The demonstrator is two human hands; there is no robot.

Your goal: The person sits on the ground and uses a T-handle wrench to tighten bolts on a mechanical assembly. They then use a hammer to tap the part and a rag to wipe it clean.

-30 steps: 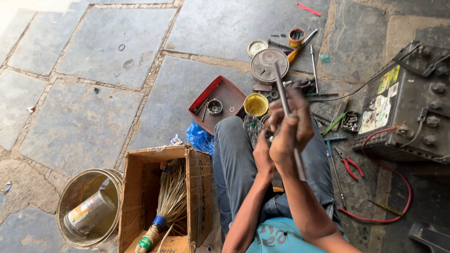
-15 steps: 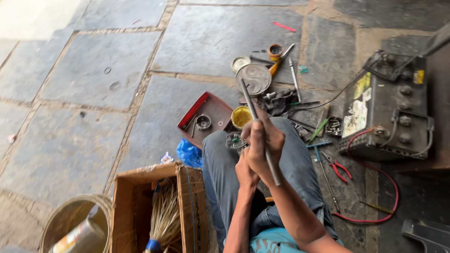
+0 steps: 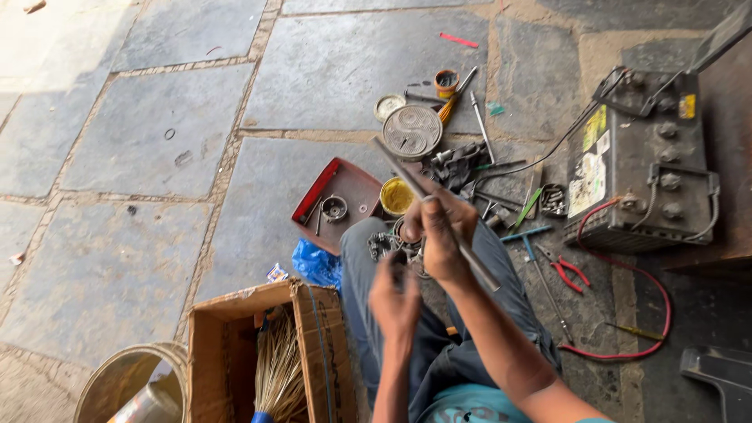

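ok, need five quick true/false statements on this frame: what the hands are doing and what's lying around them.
1. The right hand holds a long metal rod. True.
2. The left hand has a grip on the red-handled pliers. False: the pliers lie on the stone floor, right of the person's leg.
3. A car battery sits at the right, with a red cable curving away from it. True.
4. The cardboard box holds a broom. True.
5. The red tray sits on top of the battery. False: it lies on the floor, beside a small yellow tin.
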